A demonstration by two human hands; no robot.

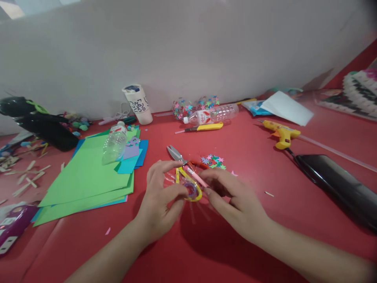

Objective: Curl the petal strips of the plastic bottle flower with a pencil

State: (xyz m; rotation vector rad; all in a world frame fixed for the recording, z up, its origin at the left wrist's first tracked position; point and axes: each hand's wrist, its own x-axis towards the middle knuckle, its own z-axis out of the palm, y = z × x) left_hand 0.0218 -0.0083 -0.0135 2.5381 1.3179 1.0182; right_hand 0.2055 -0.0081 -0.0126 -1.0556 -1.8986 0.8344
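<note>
Both of my hands meet over the red table (224, 243) near its middle. My left hand (160, 196) pinches a small clear plastic piece with a yellow rim (192, 188). My right hand (232, 196) grips the same piece from the right, with a thin pink stick (196, 177) held against it. Just behind my fingers lie small thread snips (175, 154) with grey blades, and a little heap of coloured paper stars (213, 161).
Green and blue paper sheets (85, 177) with an empty bottle (114, 143) lie left. A yellow glue gun (281, 133), a black sleeve (338, 184) and white paper (287, 108) lie right. At the back: a lying bottle (212, 114), yellow utility knife (206, 127), patterned cup (138, 104). Wooden sticks (26, 177) far left.
</note>
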